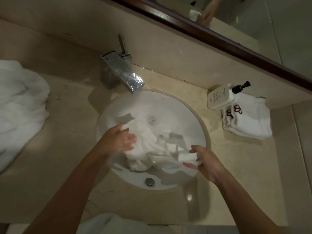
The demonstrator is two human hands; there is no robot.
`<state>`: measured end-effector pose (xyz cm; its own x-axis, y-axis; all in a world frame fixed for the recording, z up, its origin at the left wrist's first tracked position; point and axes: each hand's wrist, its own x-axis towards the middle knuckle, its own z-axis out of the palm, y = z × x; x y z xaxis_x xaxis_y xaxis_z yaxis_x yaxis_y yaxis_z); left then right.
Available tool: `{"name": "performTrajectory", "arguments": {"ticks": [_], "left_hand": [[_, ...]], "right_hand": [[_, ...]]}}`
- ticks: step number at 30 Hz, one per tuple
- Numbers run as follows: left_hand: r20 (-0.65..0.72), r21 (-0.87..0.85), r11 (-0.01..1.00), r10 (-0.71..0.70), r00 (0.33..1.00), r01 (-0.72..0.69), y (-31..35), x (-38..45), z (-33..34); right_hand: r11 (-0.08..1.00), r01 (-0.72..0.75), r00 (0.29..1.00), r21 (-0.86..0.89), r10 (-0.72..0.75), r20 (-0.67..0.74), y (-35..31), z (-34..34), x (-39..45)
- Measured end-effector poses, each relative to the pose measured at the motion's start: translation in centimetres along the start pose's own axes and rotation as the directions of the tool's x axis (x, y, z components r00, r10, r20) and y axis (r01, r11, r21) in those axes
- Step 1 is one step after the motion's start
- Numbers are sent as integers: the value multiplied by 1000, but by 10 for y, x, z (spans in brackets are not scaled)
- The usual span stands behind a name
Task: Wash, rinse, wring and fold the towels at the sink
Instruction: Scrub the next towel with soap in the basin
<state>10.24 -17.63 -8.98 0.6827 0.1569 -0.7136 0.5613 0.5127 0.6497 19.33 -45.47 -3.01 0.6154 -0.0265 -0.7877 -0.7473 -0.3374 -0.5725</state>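
At six o'clock a white cloth (108, 222) lies at the desk (244, 183) edge. Just beyond, in the sink (200, 119), the left hand (118, 141) presses on the wet towel (145, 142), fingers nearly straight, while the right hand (205, 162) pinches a white bar, probably soap (187, 157). The soap looks slippery and could shoot from the grip into the water; vigorous scrubbing could slop water over the rim onto the already wet stone. At nine o'clock sits a heaped towel pile (22, 105); at two o'clock a bottle (221, 97) stands on folded towels (248, 119). The tap (121, 73) is at twelve, with a mirror (236, 22) behind it. The room is dim.
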Motion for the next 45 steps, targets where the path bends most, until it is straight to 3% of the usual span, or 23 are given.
{"name": "performTrajectory", "arguments": {"ticks": [2, 4, 6, 8, 10, 11, 12, 13, 15, 16, 17, 19, 21, 22, 24, 27, 29, 31, 34, 36, 39, 42, 45], "left_hand": [[-44, -272, 955, 106, 993, -114, 6, -1, -1], [13, -495, 856, 181, 983, -151, 11, -8, -7], [-74, -443, 857, 258, 963, -264, 6, -6, -8], [-278, -154, 916, 321, 906, -371, 5, -4, -1], [-342, 101, 936, 351, 872, -337, -2, 1, 12], [-354, 145, 943, 331, 875, -298, -5, 2, 15], [-395, 189, 944, 325, 859, -271, -13, 8, 10], [-398, 121, 973, 230, 888, -198, -14, 9, 5], [-375, -28, 999, 23, 927, -36, -26, 15, -7], [-367, 15, 1000, -6, 930, 12, -28, 10, -10], [-321, -67, 996, -74, 944, 56, -24, 5, -7], [-168, -174, 975, -170, 971, 140, -23, -4, 0], [-81, -275, 955, -136, 987, 109, -11, -14, 11], [-29, -373, 917, -162, 986, 140, -7, -12, 11], [182, -556, 758, -289, 940, 341, -4, -6, 15], [204, -500, 765, -352, 914, 406, -11, -1, 22], [240, -454, 763, -392, 888, 460, -20, -3, 30], [208, -366, 795, -436, 876, 483, -32, -3, 36], [69, -248, 886, -388, 919, 392, -44, 3, 41], [-88, -148, 941, -320, 943, 305, -44, 4, 47], [-257, 106, 976, -157, 954, 189, -42, 12, 47], [-296, 39, 991, -108, 949, 125, -43, 26, 37], [-376, 43, 995, -72, 924, 95, -30, 31, 33]], "right_hand": [[937, 277, 961, -213, -274, 46, -13, -6, -12], [794, 467, 880, -390, -459, 119, -22, -17, -27], [731, 531, 838, -429, -528, 137, -22, -22, -35], [771, 504, 858, -389, -499, 123, -8, -22, -34], [955, 296, 955, -3, -296, -16, 9, -17, -24], [954, 130, 991, 270, -121, -50, 15, -16, -17], [866, 0, 1000, 500, 16, -27, 22, -16, -10], [748, -75, 996, 660, 91, 9, 29, -18, -5], [617, -123, 990, 777, 136, 49, 36, -15, -4], [564, -130, 989, 816, 136, 64, 37, -13, -4], [506, -148, 987, 850, 132, 93, 38, -12, -3], [465, -221, 971, 857, 183, 151, 45, -7, 2], [557, -334, 929, 760, 329, 167, 50, 4, 9], [604, -397, 900, 691, 403, 165, 51, 11, 11], [666, -478, 865, 572, 470, 175, 53, 27, 15], [703, -587, 805, 401, 562, 192, 51, 56, 12], [754, -631, 774, 185, 592, 227, 54, 70, 15], [777, -620, 774, 106, 583, 248, 57, 86, 16], [833, -530, 847, 159, 510, 152, 64, 102, 29], [860, -477, 879, 184, 461, 125, 64, 114, 34], [884, -332, 932, 328, 361, -30, 67, 127, 32], [778, -123, 975, 616, 209, -69, 60, 113, 18], [610, -86, 995, 787, 88, 40, 38, 72, 6]]}}
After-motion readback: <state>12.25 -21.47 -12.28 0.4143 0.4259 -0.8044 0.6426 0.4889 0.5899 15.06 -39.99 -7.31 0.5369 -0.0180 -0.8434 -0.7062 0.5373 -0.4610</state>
